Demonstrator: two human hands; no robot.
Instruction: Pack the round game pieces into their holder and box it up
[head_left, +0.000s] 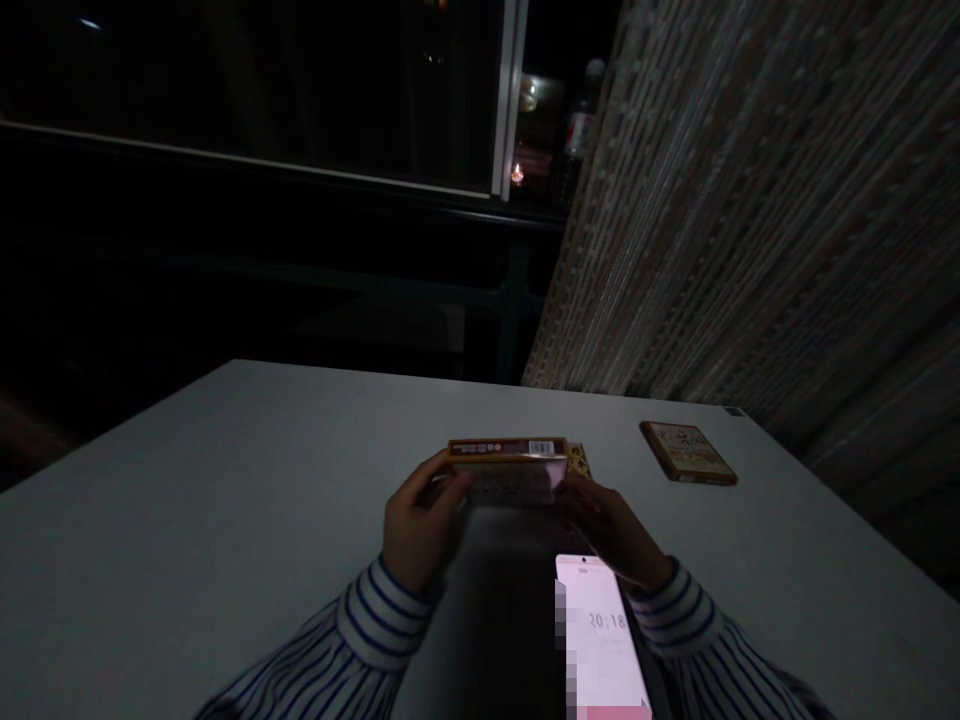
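Note:
Both hands hold a flat cardboard box (510, 482) above the white table, one at each end. A dark strip with a white barcode runs along its upper edge, and its broad face is in shadow. My left hand (420, 522) grips the left end, thumb on the near face. At the right end my right hand (615, 530) has its fingers closed, partly hidden in shadow. A gold piece with a dark pattern (579, 461) shows behind the box's right end; I cannot tell whether it belongs to the box. Below my right hand lies a lit phone (600, 630) reading 20:18.
Another flat box (688, 453) lies toward the right back of the white table (225, 540). Beyond the table's far edge hangs a string curtain (675, 220). A bottle (579, 130) stands by the dark window (262, 90). The room is dim.

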